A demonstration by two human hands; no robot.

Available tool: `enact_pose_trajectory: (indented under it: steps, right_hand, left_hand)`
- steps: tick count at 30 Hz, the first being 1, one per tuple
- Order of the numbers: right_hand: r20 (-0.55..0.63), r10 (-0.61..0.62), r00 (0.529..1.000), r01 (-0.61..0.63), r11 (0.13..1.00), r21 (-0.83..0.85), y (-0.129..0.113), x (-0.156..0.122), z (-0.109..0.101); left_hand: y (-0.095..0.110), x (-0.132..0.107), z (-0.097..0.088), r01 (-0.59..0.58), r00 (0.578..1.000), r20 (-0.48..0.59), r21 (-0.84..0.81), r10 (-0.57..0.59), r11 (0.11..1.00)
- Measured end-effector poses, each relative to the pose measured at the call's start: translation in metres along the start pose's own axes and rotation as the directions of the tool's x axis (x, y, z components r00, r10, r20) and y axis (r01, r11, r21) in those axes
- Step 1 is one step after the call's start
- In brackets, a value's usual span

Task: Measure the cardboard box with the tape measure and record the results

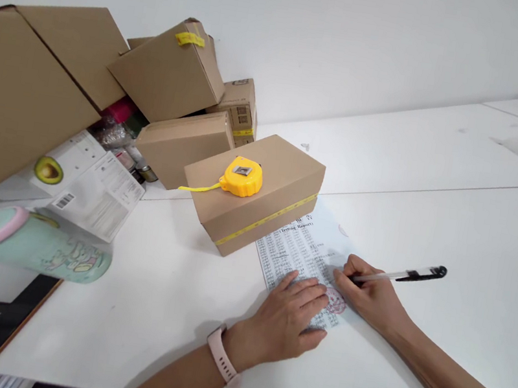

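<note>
A printed sheet [301,256] headed "Testing Report" lies on the white table, its far end partly hidden by a brown cardboard box. My left hand [291,317], with a pink watch band [221,353] at the wrist, rests flat on the sheet's near part, fingers stretched out. At the sheet's right edge my right hand [371,294] pinches a pen [408,275], clear with a black cap end. The pen's tip is hidden by the fingers. A round reddish stamp mark [335,301] shows on the paper between the hands.
A yellow tape measure [242,178] sits on the cardboard box [289,159], its tape end sticking out left. Several more cartons [170,68] are piled at the back left. Nearer lie a white avocado-print package [99,195] and a mint-green cup [44,245] with a pink rim.
</note>
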State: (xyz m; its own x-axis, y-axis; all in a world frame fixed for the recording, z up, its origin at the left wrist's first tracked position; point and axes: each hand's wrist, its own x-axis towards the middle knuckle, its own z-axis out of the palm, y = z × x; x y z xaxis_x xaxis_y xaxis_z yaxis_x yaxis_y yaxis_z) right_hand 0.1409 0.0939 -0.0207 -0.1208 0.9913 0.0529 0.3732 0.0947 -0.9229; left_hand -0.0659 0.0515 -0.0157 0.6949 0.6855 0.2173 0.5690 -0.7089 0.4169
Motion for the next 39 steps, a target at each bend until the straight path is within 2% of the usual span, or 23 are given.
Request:
enact_pose_trajectory:
  steps: [7, 21, 39]
  right_hand:
    - [-0.055, 0.008, 0.998, -0.008, 1.0, 0.0, 0.0001, 0.0013, 0.0001]
    - [-0.032, 0.006, 0.999, -0.006, 1.0, -0.009, -0.0016, 0.0007, -0.0005]
    - [-0.058, 0.002, 0.998, -0.004, 0.999, -0.036, -0.0001, 0.0, 0.0008]
  left_hand:
    - [-0.0013, -0.0006, 0.0018, -0.006, 1.0, -0.004, 0.007, 0.006, 1.0]
    - [0.0007, 0.0006, -0.0016, -0.006, 1.0, 0.016, 0.033, 0.005, 0.999]
    - [0.0006, 0.0005, -0.0013, -0.005, 1.0, 0.016, 0.014, 0.005, 1.0]
